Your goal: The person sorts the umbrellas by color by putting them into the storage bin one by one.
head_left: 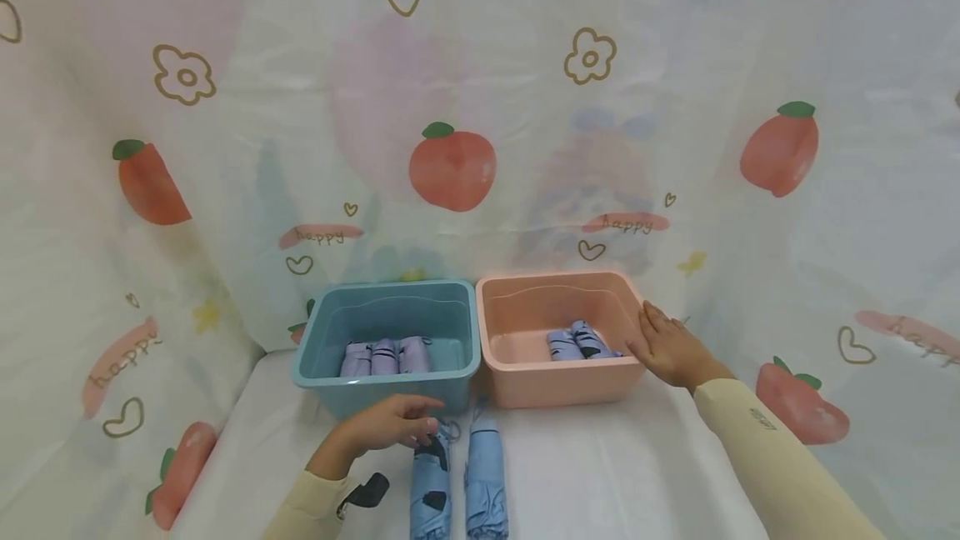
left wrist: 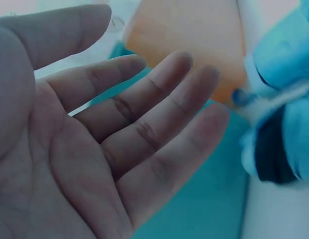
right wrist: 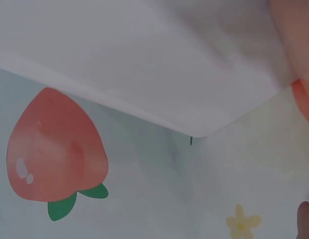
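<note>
My left hand [head_left: 386, 425] hovers in front of the teal bin [head_left: 307, 373], near the top end of a blue folded umbrella [head_left: 431, 482] with dark patches. Its fingers are loosely extended, and the left wrist view shows a bare palm. A second blue folded umbrella [head_left: 486, 473] lies just to the right on the white table. My right hand [head_left: 667, 347] rests with straight fingers against the right side of the peach bin [head_left: 558, 386]. Two folded umbrellas with dark marks [head_left: 577, 343] lie inside that bin. Three lilac folded umbrellas [head_left: 385, 358] lie side by side in the teal bin.
Both bins stand side by side at the back of the white-covered table [head_left: 600, 473]. A printed curtain [head_left: 510, 90] with fruit and hearts hangs behind them and along both sides. A black strap [head_left: 367, 492] hangs by the left wrist.
</note>
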{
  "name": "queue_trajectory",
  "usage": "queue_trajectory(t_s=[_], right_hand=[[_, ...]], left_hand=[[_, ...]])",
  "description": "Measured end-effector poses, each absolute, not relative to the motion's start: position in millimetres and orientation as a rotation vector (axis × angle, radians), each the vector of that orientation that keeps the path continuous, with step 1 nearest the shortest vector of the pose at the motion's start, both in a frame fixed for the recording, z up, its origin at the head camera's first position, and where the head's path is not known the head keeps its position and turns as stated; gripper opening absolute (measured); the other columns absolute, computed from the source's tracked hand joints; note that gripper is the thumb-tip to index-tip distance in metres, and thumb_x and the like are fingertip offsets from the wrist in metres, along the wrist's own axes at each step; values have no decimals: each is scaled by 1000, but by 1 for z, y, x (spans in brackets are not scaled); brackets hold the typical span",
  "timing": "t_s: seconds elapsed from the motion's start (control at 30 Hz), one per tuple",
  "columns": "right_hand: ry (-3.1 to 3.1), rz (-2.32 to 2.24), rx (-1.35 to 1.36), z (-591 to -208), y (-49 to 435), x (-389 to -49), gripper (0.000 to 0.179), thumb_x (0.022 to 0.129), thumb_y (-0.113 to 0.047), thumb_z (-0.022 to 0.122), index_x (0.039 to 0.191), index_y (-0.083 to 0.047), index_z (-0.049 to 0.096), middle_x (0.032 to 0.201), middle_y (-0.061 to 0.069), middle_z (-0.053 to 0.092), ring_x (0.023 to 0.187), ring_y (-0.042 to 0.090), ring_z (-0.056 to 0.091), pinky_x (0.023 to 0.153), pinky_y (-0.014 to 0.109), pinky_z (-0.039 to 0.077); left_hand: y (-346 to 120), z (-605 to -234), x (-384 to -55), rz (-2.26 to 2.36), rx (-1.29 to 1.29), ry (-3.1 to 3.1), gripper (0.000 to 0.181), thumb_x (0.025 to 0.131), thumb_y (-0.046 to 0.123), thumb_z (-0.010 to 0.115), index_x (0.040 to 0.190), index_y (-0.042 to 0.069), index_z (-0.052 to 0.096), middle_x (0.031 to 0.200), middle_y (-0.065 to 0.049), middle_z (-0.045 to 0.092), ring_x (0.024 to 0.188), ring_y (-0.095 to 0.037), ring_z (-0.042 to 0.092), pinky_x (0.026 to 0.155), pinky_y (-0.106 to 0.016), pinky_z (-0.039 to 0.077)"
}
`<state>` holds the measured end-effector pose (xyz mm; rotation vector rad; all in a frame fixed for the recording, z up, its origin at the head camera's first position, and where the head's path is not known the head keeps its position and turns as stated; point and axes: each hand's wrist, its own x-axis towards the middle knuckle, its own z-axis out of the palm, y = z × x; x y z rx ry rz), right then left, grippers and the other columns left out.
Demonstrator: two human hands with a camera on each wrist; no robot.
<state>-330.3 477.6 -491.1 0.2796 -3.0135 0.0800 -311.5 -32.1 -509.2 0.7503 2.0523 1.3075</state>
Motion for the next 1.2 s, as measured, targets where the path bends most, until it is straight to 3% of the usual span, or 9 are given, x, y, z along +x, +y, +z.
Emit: queue_trajectory(t_s=[0.23,0.63,0.93,1.2], right_hand=[[-3030,84,272,-489,477,-331,82,90,-57,22,138,9,14,144,23,8,130,38,9,100,55,11],[-3052,105,250,-488,477,-329,83,90,-58,20,138,8,10,145,23,5,130,40,9,100,55,12],[-3044,122,219,-493,479,-329,83,89,-60,20,140,5,10,146,21,4,129,41,12,99,56,14],[-3045,139,226,-491,477,-327,84,88,-61,22,140,4,9,146,19,3,129,41,13,99,55,15]], left_hand=[[-55,-538,-299,1344,587,2041,42,89,24,55,125,3,49,99,-13,61,85,-27,60,69,-41,50],[-68,-591,-273,1281,380,2003,35,86,22,58,119,9,55,95,-10,60,83,-29,60,69,-46,48],[-52,-602,-279,1306,325,2111,23,84,24,61,100,8,55,97,-10,57,75,-26,59,60,-42,48],[-38,-614,-282,1378,267,2200,52,79,30,67,114,2,38,89,-10,55,74,-22,56,58,-39,48]])
